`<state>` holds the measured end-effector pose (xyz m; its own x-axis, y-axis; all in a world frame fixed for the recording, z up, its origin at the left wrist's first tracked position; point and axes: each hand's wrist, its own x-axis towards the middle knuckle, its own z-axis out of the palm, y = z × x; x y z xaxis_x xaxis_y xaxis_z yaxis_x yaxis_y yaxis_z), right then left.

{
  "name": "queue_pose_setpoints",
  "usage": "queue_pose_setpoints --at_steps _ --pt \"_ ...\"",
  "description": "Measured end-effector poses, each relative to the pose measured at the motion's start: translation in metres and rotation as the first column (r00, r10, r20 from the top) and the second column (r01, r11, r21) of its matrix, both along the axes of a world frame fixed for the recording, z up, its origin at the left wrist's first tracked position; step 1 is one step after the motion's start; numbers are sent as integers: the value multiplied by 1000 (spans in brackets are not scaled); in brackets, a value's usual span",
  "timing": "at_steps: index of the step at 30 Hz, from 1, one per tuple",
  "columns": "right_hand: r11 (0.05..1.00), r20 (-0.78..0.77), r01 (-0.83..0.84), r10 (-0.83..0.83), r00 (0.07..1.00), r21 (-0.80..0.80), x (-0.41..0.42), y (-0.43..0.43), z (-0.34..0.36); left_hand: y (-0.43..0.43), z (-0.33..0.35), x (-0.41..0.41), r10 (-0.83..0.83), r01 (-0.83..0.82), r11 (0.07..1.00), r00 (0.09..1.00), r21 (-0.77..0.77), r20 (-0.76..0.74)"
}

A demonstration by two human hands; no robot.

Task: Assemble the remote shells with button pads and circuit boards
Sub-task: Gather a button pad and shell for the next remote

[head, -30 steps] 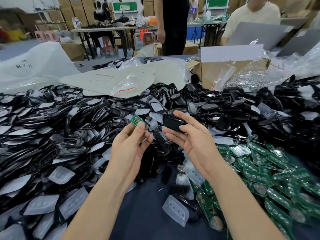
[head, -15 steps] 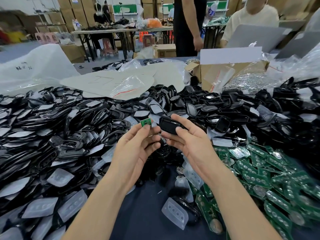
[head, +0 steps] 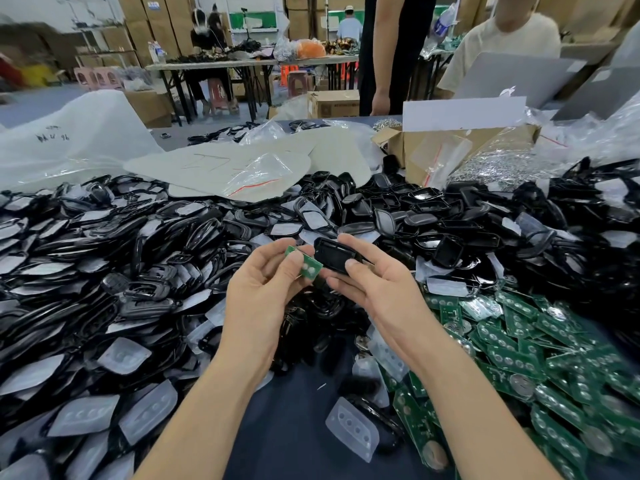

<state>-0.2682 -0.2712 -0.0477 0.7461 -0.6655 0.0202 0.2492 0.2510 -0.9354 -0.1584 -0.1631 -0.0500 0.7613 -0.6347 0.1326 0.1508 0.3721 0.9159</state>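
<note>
My left hand (head: 263,299) pinches a small green circuit board (head: 306,266) between thumb and fingers, its round contacts facing me. My right hand (head: 374,289) grips a black remote shell (head: 334,254), hollow side up. The board's right edge touches the shell's left end above the table centre. A heap of black shells (head: 138,258) covers the left and back. Green circuit boards (head: 540,355) are piled at the right. Translucent button pads (head: 351,427) lie loose near the front.
A dark blue table surface (head: 298,424) shows between my forearms. Plastic bags (head: 242,171) and an open cardboard box (head: 450,150) sit behind the shells. Two people (head: 394,46) stand or sit beyond the table's far edge.
My hands have come together: the circuit board moved right until it meets the shell's end. The board has turned, showing its contact side.
</note>
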Motion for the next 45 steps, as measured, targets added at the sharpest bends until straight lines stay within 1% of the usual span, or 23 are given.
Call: queue_pose_setpoints --at_steps 3,8,12,16,19,28,38,45 --pt "998 -4 -14 14 1000 -55 1 2 0 1 -2 0 40 -44 998 995 39 94" --pt "988 -13 -43 41 999 -149 1 6 0 3 -4 2 82 -89 994 990 62 114" --pt "979 -21 -62 59 998 -195 1 7 -2 1 -3 -3 118 -145 983 971 116 209" --pt "978 -25 -65 61 998 -197 1 8 -2 0 0 -7 120 -145 982 975 123 186" --pt "978 -23 -65 62 998 -198 1 8 -1 1 2 -9 116 -132 986 982 99 147" --pt "974 -25 -68 64 998 -214 2 8 -3 2 3 -10 104 -117 988 986 98 133" --pt "964 -24 -63 59 998 -260 1 8 -4 2 3 -11 90 -116 984 978 136 187" --pt "959 -18 -48 45 999 -281 4 8 -9 0 -1 -13 146 -211 955 945 207 293"
